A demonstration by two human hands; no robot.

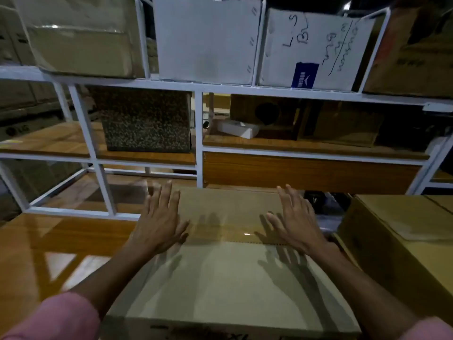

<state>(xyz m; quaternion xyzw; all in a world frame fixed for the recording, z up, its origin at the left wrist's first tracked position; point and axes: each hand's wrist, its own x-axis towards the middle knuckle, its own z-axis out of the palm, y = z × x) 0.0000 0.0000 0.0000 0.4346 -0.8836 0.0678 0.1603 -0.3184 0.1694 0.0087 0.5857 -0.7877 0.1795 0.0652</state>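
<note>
The left hand (159, 224) and right hand (295, 225) are being held flat over the cardboard box (220, 278), lower centre of the frame. Their fingers (165, 193) are being spread straight, with nothing being gripped.

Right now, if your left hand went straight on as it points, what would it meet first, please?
Likely the white rack behind the cardboard box; the left hand points past its far edge, though depth is unclear.
</note>
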